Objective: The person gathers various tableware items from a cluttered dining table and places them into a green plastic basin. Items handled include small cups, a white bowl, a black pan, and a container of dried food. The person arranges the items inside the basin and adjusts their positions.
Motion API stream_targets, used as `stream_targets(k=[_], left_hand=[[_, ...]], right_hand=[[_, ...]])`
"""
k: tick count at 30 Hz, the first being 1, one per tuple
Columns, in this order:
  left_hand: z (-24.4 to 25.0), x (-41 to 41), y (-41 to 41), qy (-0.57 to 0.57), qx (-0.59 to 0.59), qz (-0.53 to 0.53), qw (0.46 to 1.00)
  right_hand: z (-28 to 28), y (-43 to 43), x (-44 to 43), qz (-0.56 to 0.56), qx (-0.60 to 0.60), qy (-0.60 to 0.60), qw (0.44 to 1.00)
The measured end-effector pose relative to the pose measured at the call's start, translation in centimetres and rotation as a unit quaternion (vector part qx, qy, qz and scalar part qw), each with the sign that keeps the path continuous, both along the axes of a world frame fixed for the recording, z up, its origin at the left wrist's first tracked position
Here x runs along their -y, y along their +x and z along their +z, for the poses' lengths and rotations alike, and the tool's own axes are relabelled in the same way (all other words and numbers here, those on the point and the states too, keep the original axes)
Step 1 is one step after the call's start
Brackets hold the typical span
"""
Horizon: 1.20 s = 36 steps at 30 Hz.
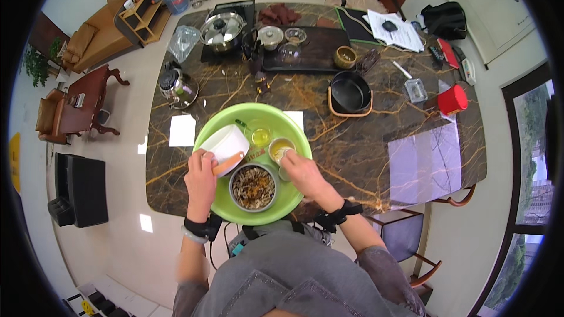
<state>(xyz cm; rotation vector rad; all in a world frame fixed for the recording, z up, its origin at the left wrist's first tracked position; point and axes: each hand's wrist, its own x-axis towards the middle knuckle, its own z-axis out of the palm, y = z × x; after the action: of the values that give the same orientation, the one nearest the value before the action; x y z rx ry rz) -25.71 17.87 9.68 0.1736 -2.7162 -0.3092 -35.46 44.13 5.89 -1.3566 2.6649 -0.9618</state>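
My left hand (201,180) grips a white pot (225,143) by its orange handle (228,164), and the pot is tilted inside the green plastic basin (253,109). My right hand (304,175) has its fingers at the near rim of a small cup (280,144) with yellow contents; something white shows by the fingertips, too small to name. Between the hands, a round grey bowl (253,187) holds brown strip-like pieces topped with orange-brown powder. Behind it in the basin stands a clear glass (260,135) with yellow liquid. A pale rounded thing (285,174) is partly hidden under my right hand.
On the dark marble table (308,90) stand an electric kettle (177,86), a lidded steel pot (221,31), a black pan (351,93) with an orange handle and a dark tea tray (319,48). A red cup (452,100) and papers (392,31) lie to the right.
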Motion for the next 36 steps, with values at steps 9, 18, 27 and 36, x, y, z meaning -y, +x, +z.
stream_targets(k=[9, 18, 27, 36], left_hand=[[-0.6, 0.0, 1.2, 0.016, 0.005, -0.004, 1.0], [-0.9, -0.7, 2.5, 0.028, 0.03, -0.034, 0.999], [-1.3, -1.8, 3.5, 0.053, 0.065, -0.028, 0.996], [-3.1, -1.7, 4.5, 0.092, 0.036, -0.051, 0.994]], right_hand=[[-3.0, -1.3, 2.0, 0.036, -0.108, 0.11, 0.987], [-3.6, -1.3, 2.3, 0.029, -0.082, 0.092, 0.992], [-4.0, -1.2, 2.5, 0.015, -0.058, 0.026, 0.998], [-4.4, -0.7, 1.9, -0.032, -0.015, -0.012, 0.999]])
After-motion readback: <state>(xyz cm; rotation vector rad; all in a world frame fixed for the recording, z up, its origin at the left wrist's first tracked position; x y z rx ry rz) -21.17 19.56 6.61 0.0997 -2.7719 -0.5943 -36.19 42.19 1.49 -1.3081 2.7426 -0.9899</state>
